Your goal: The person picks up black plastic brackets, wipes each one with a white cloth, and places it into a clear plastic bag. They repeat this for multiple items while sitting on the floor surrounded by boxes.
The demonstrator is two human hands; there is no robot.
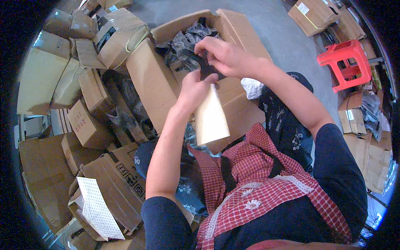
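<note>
My left hand (194,89) is closed around a dark, flat black item (207,70), whose kind I cannot make out. A cream paper sheet (211,118), slightly curled, hangs from the same hand toward my lap. Over the black item my right hand (225,58) is bent, its fingers pinched together at the item's upper edge. Both hands are above an open cardboard box (152,79). Inside it lie black items in crumpled clear plastic bags (196,35), partly hidden behind my hands.
Cardboard boxes (89,125) crowd the left side. On one lies a white sheet of small printed labels (98,208). A red plastic stool (346,66) stands at the right, near more cartons (312,18). Crumpled white paper (252,88) rests beside my right forearm.
</note>
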